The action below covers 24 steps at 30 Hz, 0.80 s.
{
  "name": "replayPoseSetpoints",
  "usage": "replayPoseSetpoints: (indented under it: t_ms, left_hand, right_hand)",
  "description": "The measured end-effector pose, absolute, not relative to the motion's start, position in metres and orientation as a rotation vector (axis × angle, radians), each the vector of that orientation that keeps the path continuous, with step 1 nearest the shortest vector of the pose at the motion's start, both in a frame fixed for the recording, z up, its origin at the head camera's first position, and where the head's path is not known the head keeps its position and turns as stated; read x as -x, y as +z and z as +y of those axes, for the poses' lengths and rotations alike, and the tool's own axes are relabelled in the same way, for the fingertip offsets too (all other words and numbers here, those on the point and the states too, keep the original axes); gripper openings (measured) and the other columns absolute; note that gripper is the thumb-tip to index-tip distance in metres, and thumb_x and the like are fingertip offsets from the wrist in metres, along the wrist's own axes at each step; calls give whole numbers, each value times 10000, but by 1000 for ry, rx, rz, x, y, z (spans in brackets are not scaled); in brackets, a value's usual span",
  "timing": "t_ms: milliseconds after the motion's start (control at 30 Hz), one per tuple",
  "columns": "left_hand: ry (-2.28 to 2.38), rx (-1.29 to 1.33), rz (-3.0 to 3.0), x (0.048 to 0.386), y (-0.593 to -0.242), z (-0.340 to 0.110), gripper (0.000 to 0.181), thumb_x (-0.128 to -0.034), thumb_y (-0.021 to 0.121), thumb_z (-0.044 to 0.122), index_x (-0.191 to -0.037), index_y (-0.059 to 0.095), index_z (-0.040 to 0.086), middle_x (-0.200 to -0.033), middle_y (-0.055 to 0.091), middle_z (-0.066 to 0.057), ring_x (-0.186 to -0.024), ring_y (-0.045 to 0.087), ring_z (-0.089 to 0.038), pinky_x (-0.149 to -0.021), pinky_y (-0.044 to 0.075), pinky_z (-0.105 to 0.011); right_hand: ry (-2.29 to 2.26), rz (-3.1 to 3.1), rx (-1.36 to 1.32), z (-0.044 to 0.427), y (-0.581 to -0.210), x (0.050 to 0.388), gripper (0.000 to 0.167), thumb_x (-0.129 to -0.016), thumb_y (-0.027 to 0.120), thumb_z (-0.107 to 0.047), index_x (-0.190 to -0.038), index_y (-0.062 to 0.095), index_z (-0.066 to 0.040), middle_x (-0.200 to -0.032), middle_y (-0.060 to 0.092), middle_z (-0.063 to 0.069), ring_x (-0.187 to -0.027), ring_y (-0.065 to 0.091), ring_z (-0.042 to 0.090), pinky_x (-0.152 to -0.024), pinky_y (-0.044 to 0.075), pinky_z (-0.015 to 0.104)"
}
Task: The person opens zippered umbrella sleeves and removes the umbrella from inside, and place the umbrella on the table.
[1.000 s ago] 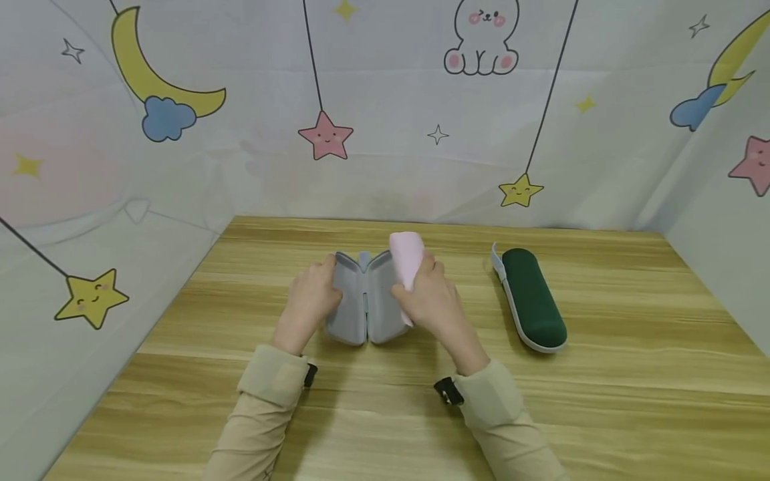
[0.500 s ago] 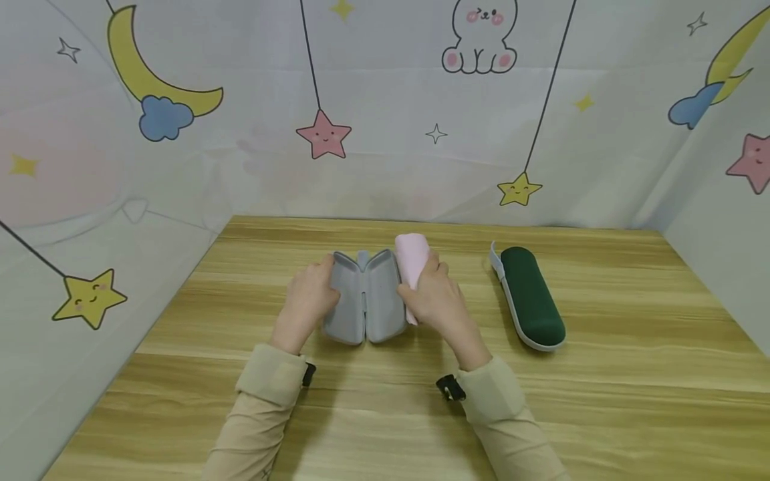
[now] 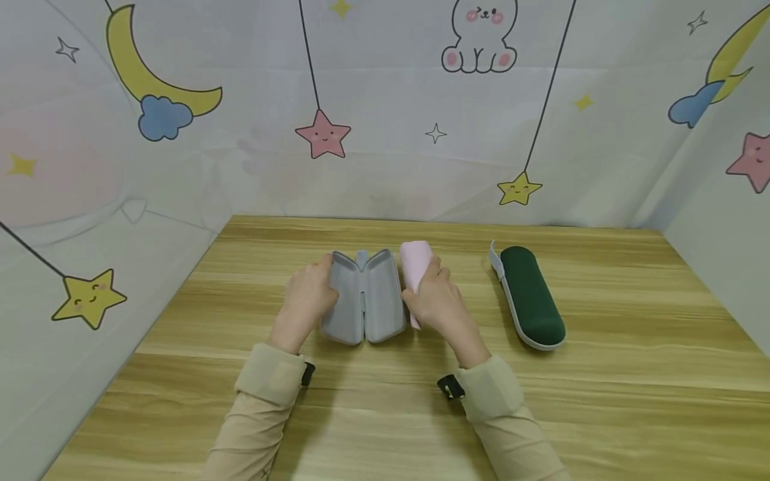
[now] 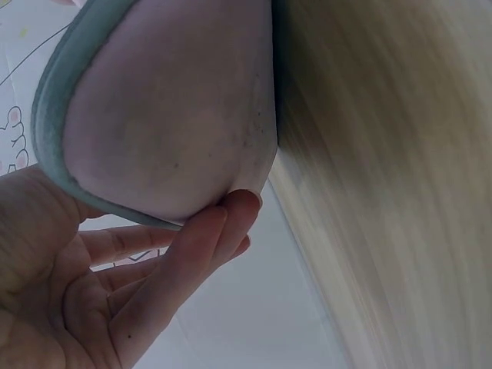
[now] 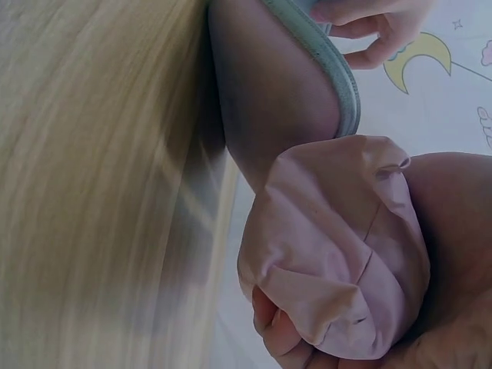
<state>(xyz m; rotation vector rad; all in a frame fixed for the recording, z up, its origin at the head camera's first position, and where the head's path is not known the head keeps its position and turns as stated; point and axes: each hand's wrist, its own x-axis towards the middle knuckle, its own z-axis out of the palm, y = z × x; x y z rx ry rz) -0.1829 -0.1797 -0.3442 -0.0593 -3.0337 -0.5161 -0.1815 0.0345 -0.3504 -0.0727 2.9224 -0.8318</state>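
An unfolded hard case (image 3: 385, 297) with a grey inside stands on the table, its two halves spread around a middle hinge. My left hand (image 3: 305, 300) grips the rim of its left half, thumb at the inside; in the left wrist view the fingers of the left hand (image 4: 169, 269) press the pinkish outer shell (image 4: 169, 108). Just right of the case, my right hand (image 3: 439, 300) holds a rolled pink cloth (image 3: 415, 260). The right wrist view shows the bunched cloth (image 5: 330, 238) between thumb and fingers, close to the case's shell (image 5: 269, 84).
To the right lies a closed dark green case (image 3: 532, 294) with a light rim and a strap (image 3: 496, 260) at its upper left. The wooden table (image 3: 373, 414) ends at a printed cloth backdrop (image 3: 385, 180) behind and at both sides.
My right hand and the pink cloth have moved right, from over the case's right half to beside it, and the cloth is slightly lower. My left hand keeps its grip on the case.
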Motion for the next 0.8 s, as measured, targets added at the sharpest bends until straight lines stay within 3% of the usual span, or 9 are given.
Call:
replayPoseSetpoints:
  t_ms: [500, 800]
  left_hand:
    - [-505, 61, -3027, 182, -344, -181, 565, -774, 611, 4, -1323, 483, -19, -1082, 671, -258, -795, 661, -354, -632, 552, -433]
    - [-503, 72, -3034, 182, -344, -182, 605, -780, 606, 3, -1365, 455, -29, -1083, 671, -258, -698, 614, -274, -563, 524, -363]
  right_hand:
    - [-807, 2830, 70, 35, -359, 183, 906, -911, 533, -311, -1506, -29, 76, -1419, 301, 370, -1095, 541, 473, -932, 475, 550]
    - [-779, 2823, 76, 35, -363, 185, 919, -901, 543, -326, -1504, -13, 89, -1437, 288, 357, -1104, 542, 478, -952, 462, 557]
